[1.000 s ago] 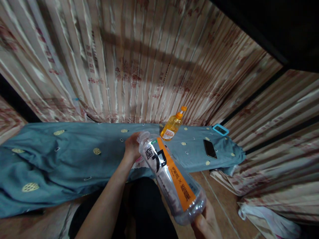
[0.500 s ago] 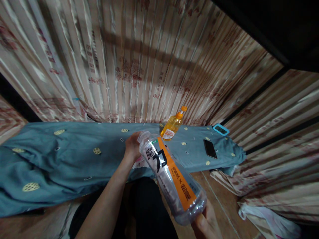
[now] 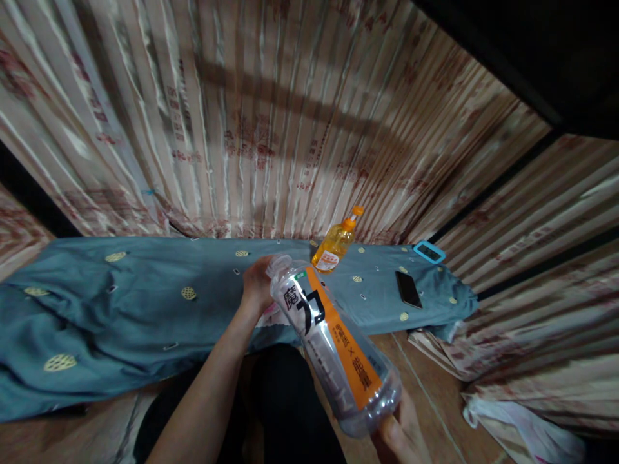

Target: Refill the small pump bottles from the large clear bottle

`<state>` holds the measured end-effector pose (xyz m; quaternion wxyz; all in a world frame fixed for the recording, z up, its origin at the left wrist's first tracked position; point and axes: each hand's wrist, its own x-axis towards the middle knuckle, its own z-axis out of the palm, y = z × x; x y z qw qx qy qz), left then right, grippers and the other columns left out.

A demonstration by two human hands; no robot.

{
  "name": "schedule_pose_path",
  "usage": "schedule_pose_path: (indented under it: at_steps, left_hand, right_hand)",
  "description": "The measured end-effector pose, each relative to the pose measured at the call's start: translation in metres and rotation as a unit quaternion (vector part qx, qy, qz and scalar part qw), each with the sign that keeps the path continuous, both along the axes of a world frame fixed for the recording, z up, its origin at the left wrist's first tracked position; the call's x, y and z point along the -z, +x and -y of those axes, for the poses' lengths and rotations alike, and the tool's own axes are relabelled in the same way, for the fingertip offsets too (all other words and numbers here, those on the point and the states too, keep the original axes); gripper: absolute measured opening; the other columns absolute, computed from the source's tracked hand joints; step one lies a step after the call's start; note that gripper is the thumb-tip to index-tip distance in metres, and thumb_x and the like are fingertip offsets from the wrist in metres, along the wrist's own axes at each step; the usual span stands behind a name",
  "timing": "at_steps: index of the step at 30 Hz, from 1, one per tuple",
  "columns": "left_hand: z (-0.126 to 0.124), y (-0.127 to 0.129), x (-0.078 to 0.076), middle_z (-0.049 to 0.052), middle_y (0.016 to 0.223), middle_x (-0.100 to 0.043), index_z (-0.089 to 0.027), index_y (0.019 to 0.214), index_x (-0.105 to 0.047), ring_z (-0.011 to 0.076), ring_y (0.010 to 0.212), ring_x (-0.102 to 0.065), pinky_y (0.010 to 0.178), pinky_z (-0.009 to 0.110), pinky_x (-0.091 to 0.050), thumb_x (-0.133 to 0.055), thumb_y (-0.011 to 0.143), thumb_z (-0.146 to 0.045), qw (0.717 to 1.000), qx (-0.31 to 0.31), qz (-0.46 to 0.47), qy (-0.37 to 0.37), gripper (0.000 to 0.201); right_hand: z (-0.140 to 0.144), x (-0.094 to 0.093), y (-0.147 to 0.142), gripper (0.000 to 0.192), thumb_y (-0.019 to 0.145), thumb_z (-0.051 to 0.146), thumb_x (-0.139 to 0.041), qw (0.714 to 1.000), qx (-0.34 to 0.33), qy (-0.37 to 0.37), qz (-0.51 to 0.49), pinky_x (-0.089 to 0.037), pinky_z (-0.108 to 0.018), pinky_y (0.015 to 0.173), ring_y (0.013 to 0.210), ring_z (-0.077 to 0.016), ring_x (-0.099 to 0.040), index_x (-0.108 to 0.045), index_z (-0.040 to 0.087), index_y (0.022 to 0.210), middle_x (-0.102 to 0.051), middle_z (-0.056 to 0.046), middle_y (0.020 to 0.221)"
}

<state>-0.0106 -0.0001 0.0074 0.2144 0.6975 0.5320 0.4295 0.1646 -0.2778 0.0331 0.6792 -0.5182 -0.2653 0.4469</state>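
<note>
Nothing shifted since a second ago: right hand [image 3: 401, 432] still grips bottle [image 3: 333, 345] base, left hand [image 3: 256, 283] closed at its neck; bottle tilted between hands, oil bottle [image 3: 336, 241] beyond

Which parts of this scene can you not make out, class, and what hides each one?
Head view:
- Mouth of the clear plastic bottle with orange label: covered by the left hand.
- Right hand: cut off by the bottom edge, partly behind the bottle's base.
- Small orange-capped yellow bottle: label print too small.
</note>
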Motion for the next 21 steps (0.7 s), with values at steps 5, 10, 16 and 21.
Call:
schedule_pose_path:
  at_steps: [5, 10, 16, 21]
  left_hand:
    - [0.002, 0.0, -0.004, 0.01, 0.111, -0.094, -0.025, 0.097, -0.092, 0.0358, 0.111, -0.089, 0.097, 0.041, -0.071, -0.073, 0.098, -0.046, 1.0, 0.004, -0.011, -0.011, 0.028]
    - [0.001, -0.002, -0.005, 0.01, 0.114, -0.095, -0.026, 0.099, -0.092, 0.0348, 0.112, -0.089, 0.097, 0.041, -0.07, -0.074, 0.096, -0.042, 1.0, 0.009, -0.013, 0.002, 0.024]
    - [0.002, -0.002, -0.005, 0.01, 0.112, -0.094, -0.026, 0.098, -0.091, 0.0356, 0.111, -0.089, 0.095, 0.041, -0.071, -0.072, 0.099, -0.043, 1.0, 0.008, -0.017, -0.004, 0.025]
    - [0.003, 0.001, -0.005, 0.01, 0.111, -0.094, -0.026, 0.098, -0.091, 0.0338, 0.11, -0.089, 0.094, 0.039, -0.071, -0.076, 0.098, -0.04, 1.0, 0.004, -0.018, 0.001, 0.02]
  right_hand:
    - [-0.004, -0.011, -0.006, 0.077, 0.076, 0.08, -0.104, 0.999, -0.027, 0.021, -0.003, -0.067, -0.054, 0.117, 0.136, -0.0462, -0.086, -0.089, 0.033, 0.135, -0.096, -0.012, 0.134]
    - [-0.008, -0.02, -0.009, 0.075, 0.072, 0.078, -0.106, 1.0, -0.017, 0.007, -0.003, -0.066, -0.051, 0.117, 0.135, -0.0452, -0.086, -0.089, 0.032, 0.129, -0.096, -0.011, 0.132]
    - [-0.007, -0.018, -0.009, 0.075, 0.074, 0.078, -0.104, 1.0, -0.022, 0.004, -0.005, -0.066, -0.053, 0.118, 0.142, -0.048, -0.082, -0.089, 0.031, 0.131, -0.096, -0.013, 0.134]
    - [-0.004, -0.013, -0.006, 0.073, 0.074, 0.075, -0.106, 0.999, -0.014, -0.002, -0.029, -0.067, -0.055, 0.118, 0.139, -0.0484, -0.084, -0.089, 0.031, 0.13, -0.096, -0.014, 0.132]
